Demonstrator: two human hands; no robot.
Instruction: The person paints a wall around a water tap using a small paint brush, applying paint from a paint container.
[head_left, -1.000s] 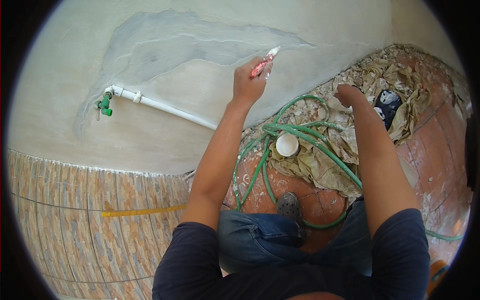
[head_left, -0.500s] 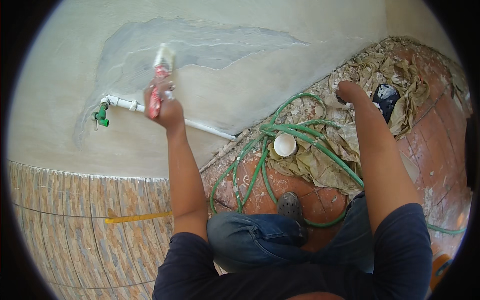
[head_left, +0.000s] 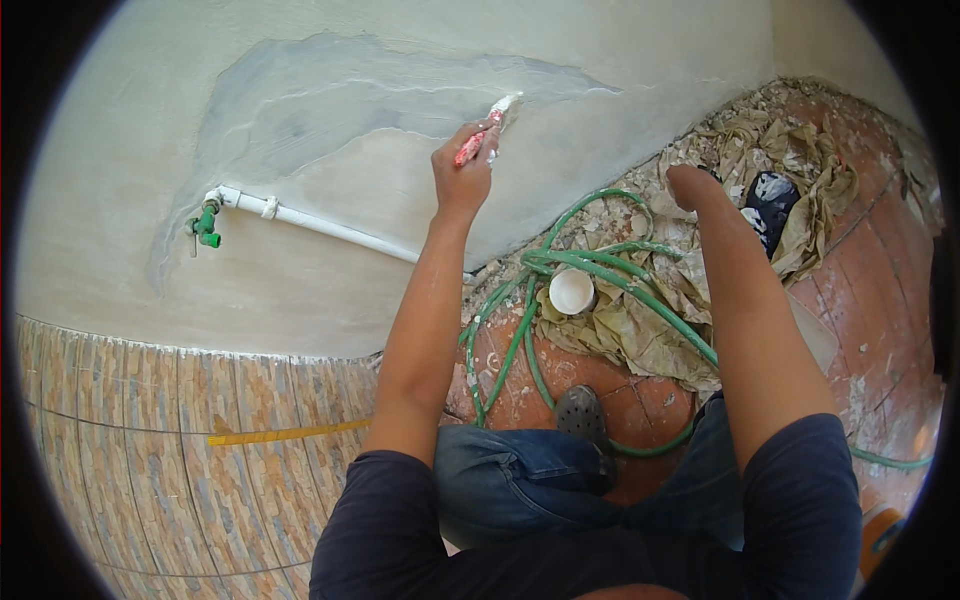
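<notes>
My left hand [head_left: 466, 170] is closed around the red, paint-smeared handle of a paintbrush [head_left: 483, 137]. The brush's white-coated bristles meet the wall near the right part of a grey, wet-looking patch [head_left: 300, 100] with a ragged edge. Out to the right, my right hand [head_left: 688, 187] hangs above a crumpled, plaster-spattered tan sheet [head_left: 640, 335]. Its fingers are hidden from this view, and a small dark thing shows beside it, too little to make out.
A white pipe [head_left: 340, 232] with a green tap [head_left: 206, 228] runs along the wall. Green hose [head_left: 620, 276] loops over the reddish floor around a white cup-like container [head_left: 571, 291]. Stone-look tiles [head_left: 190, 440] carry a yellow strip [head_left: 270, 436]. A dark, white-smeared item [head_left: 770, 205] lies on the sheet.
My left hand has swept the paintbrush to the right along the grey patch, from above the pipe toward the patch's right part. My right hand has shifted slightly left.
</notes>
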